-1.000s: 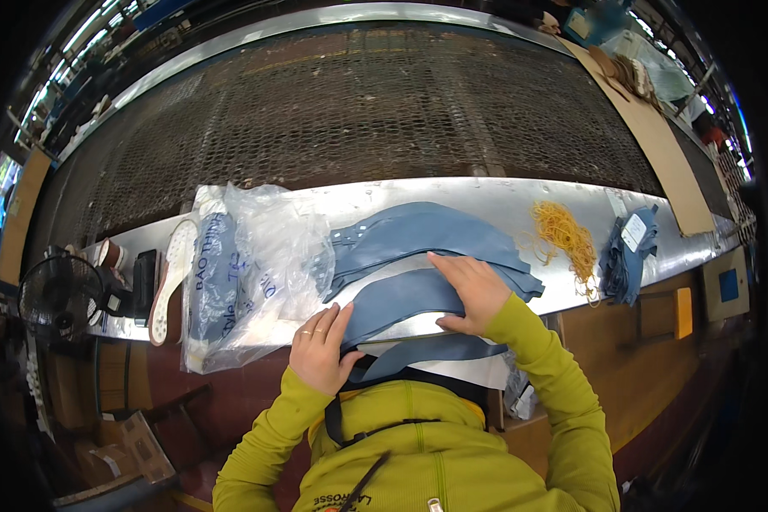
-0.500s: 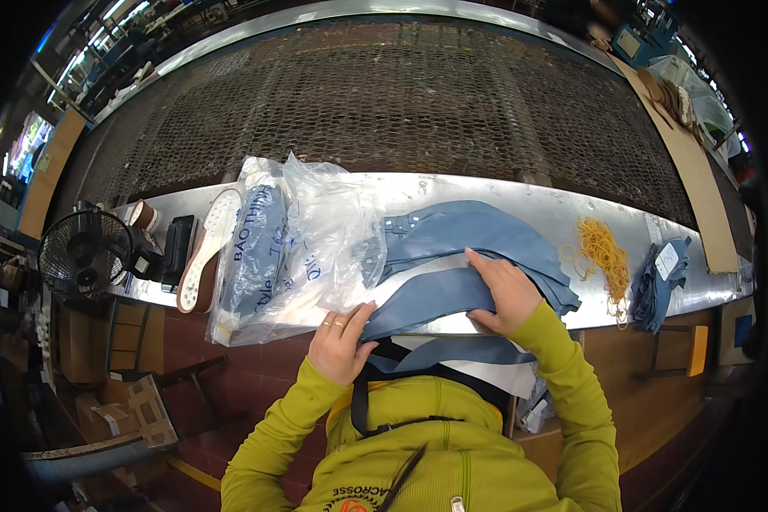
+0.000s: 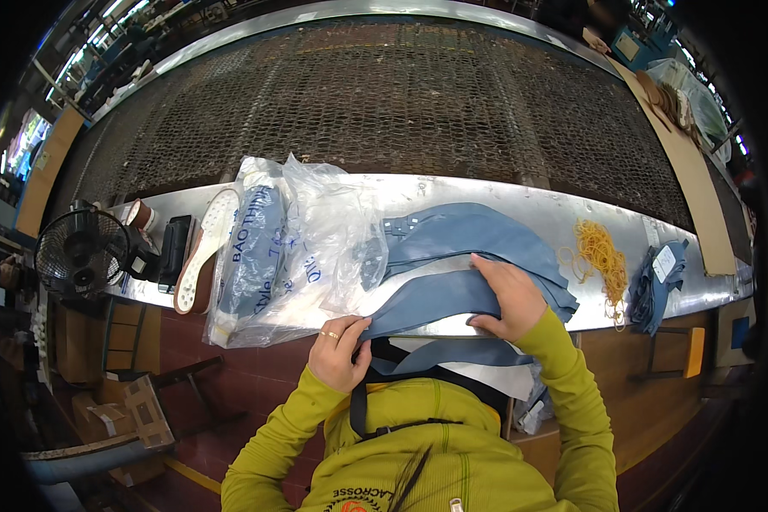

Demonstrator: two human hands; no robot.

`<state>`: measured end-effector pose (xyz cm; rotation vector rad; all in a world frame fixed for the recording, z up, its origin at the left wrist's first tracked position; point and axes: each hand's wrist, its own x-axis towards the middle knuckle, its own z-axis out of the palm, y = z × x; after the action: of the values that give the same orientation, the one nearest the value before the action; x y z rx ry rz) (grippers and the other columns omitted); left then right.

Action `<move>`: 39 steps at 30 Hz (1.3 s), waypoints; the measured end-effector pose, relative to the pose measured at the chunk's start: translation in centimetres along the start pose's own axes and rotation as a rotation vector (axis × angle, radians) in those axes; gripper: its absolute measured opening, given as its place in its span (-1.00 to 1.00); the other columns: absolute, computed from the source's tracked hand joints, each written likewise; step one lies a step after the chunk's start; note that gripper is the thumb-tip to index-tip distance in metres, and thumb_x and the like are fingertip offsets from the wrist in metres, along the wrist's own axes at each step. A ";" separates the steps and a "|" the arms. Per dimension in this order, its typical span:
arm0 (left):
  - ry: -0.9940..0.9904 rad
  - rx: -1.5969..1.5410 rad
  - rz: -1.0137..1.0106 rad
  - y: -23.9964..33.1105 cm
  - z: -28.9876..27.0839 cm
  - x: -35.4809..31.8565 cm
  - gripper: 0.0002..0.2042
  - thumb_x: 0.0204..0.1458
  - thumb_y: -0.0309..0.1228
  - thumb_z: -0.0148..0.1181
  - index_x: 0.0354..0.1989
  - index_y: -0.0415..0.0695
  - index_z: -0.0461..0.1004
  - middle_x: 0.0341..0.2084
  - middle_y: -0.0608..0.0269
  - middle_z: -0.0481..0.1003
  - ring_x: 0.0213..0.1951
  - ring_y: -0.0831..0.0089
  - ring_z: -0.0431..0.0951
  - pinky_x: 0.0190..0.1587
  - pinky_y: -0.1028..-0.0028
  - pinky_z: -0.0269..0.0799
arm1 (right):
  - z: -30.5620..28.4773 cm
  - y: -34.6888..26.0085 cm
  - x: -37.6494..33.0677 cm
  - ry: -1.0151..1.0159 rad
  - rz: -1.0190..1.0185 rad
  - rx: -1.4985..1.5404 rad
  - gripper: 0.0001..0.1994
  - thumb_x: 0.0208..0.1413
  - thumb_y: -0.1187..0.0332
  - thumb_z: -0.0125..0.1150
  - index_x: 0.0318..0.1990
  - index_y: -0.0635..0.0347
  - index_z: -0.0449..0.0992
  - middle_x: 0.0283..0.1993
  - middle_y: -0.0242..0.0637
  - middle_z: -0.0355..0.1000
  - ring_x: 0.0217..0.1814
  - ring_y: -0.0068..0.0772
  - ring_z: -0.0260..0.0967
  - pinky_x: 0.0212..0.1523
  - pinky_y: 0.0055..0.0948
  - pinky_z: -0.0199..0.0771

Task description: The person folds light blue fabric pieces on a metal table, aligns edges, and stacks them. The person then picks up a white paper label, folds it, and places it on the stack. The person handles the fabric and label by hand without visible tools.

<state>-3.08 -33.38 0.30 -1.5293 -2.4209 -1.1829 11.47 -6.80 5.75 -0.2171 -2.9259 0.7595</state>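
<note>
A curved blue strip (image 3: pixel 431 299), which looks like leather or fabric, stretches between my hands at the table's front edge. My left hand (image 3: pixel 340 352) is closed, its thumb and forefinger pinching the strip's narrow left tip. At the other end, my right hand (image 3: pixel 514 299) grips the strip, thumb at its near edge and fingers at its far edge. Just behind lies a fanned stack of similar blue pieces (image 3: pixel 478 226), partly under a clear plastic bag (image 3: pixel 333 226). Another blue strip (image 3: pixel 461 352) rests low against my waist, over something white.
Left of the bag are a pale shoe sole (image 3: pixel 209 247), a black case (image 3: pixel 176 247) and a small fan (image 3: pixel 81 256). To the right lie tangled yellow cords (image 3: pixel 602 256) and a tagged blue bundle (image 3: pixel 659 282). Dark metal mesh (image 3: pixel 384 102) spans behind the table (image 3: pixel 563 205).
My left hand has drawn its fingers in around the strip's left tip. My right hand has shifted slightly right, still at the strip's other end.
</note>
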 end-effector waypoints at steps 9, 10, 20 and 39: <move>0.031 0.030 0.009 0.4 -0.5 1.3 -0.64 -0.20 -0.55 0.28 -0.13 -0.23 0.47 -0.31 0.07 0.47 -0.28 0.13 0.47 -0.24 0.34 0.42 | 0.4 -0.8 1.5 -0.060 0.003 -0.013 -0.15 -0.23 0.36 0.40 0.29 0.16 0.09 0.09 -0.08 0.29 0.14 -0.03 0.21 0.19 -0.20 0.18; 0.016 0.051 0.012 0.4 -0.6 1.4 -0.64 -0.20 -0.54 0.29 -0.14 -0.23 0.48 -0.31 0.08 0.47 -0.28 0.13 0.47 -0.24 0.34 0.42 | 0.3 -0.8 1.5 -0.048 -0.004 -0.019 -0.15 -0.24 0.37 0.40 0.29 0.16 0.09 0.09 -0.09 0.29 0.13 -0.04 0.21 0.19 -0.20 0.18; -0.033 0.065 0.092 -0.2 0.1 1.6 -0.61 -0.24 -0.48 0.35 -0.14 -0.20 0.51 -0.26 0.10 0.50 -0.24 0.17 0.49 -0.18 0.34 0.43 | 1.0 -1.0 2.1 -0.077 -0.082 0.008 -0.13 -0.25 0.40 0.38 0.30 0.18 0.08 0.08 -0.08 0.30 0.14 -0.02 0.22 0.20 -0.19 0.18; -0.147 0.182 0.128 1.3 0.2 2.7 -0.60 -0.26 -0.42 0.34 -0.13 -0.04 0.53 -0.21 0.13 0.49 -0.27 0.18 0.50 -0.22 0.32 0.43 | -3.8 2.2 -7.1 -0.056 0.495 -0.109 -0.50 -0.17 0.39 0.36 0.01 0.14 0.36 -0.16 -0.17 0.44 -0.09 -0.11 0.38 -0.04 -0.26 0.39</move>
<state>-3.39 -31.00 2.00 -1.7384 -2.3970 -0.8302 19.24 -4.22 7.48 -0.9699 -2.9960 0.6619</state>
